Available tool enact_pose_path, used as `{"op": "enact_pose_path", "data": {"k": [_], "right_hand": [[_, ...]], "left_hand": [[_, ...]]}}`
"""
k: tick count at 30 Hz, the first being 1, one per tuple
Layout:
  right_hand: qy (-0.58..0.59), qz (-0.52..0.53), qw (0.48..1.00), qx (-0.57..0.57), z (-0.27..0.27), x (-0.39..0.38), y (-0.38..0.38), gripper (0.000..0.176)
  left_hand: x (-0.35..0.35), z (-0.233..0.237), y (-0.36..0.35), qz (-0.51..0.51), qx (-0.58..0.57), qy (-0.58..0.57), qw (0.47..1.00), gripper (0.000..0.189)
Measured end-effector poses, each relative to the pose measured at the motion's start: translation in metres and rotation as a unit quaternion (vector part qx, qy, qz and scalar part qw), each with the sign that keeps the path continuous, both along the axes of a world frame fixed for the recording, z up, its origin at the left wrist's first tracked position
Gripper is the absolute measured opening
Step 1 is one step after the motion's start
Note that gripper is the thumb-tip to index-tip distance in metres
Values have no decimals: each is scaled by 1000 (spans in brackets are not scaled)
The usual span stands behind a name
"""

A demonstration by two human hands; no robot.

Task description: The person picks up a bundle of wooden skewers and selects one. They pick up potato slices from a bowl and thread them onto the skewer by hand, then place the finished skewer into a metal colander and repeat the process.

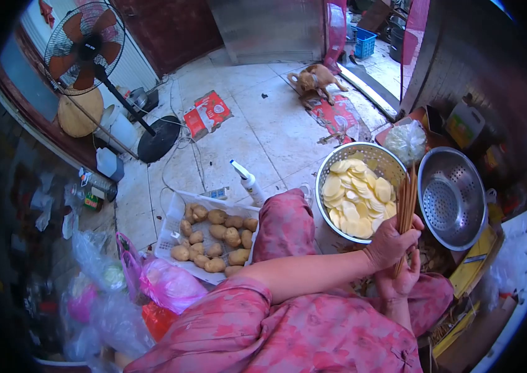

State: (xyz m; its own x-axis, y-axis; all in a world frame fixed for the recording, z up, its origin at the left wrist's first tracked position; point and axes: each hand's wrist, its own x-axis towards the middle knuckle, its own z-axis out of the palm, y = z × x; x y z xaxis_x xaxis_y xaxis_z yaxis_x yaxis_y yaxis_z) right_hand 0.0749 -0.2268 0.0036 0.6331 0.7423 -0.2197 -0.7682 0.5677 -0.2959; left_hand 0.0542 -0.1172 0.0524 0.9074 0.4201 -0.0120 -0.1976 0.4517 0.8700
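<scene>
A bundle of thin wooden skewers [407,202] stands nearly upright in front of me. My left hand [392,245] is closed around the bundle's middle. Lower down, my right hand [402,278] has its fingers closed at the bottom of the same bundle. Just left of the skewers, a metal colander [320,198] holds many pale sliced potatoes [356,196]. An unused-looking perforated metal basin [453,199] leans to the right of the bundle.
A white crate [167,239] of whole potatoes [217,231] sits left of my knee, beside a spray bottle [249,183]. Plastic bags [170,283] lie at lower left. A dog [319,81] stands near the doorway; a fan [89,50] stands at far left, its cable across the floor.
</scene>
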Motion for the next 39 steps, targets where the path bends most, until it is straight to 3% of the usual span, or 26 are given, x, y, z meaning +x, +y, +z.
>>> {"op": "enact_pose_path", "data": {"k": [5,7,8,11,13,17,19,22,24,27,29,32,35,37,39], "right_hand": [[-12,51,998,-46,6,-4,3,63],[-4,48,997,-57,-3,-1,1,61],[6,41,997,-69,-6,0,1,59],[48,0,994,-98,-23,5,-4,50],[5,87,993,-78,-26,5,-9,48],[8,98,992,-84,-24,4,-4,51],[26,62,991,-117,-21,3,3,51],[-1,34,996,-82,-14,2,10,47],[-22,24,999,-17,-18,2,11,45],[-29,29,999,14,-18,6,11,46],[-6,33,999,30,-34,7,7,47],[-98,59,992,57,-25,6,8,48],[-60,32,997,23,-19,3,11,49],[57,50,994,-78,-22,2,5,48],[23,98,990,-96,-23,2,-1,48]], "left_hand": [[0,-3,8,14,50,48,997,12],[1,-8,9,15,157,45,986,12],[1,-11,9,7,154,51,987,13],[-1,-8,12,-26,43,73,996,14],[-1,-14,19,-37,5,92,995,21],[-10,-11,18,-38,-58,94,993,19],[-11,-15,18,-53,74,68,994,25],[-15,-8,13,-76,63,34,995,28],[-18,-3,11,-95,137,-5,986,33],[-20,-3,8,-98,147,-61,982,37],[-20,-6,7,-90,153,-79,981,34],[-20,-12,12,-92,244,-93,961,25],[-18,-15,12,-109,206,-43,971,17],[-16,-12,14,-85,65,14,994,18],[-16,-14,21,-88,8,59,994,21]]}}
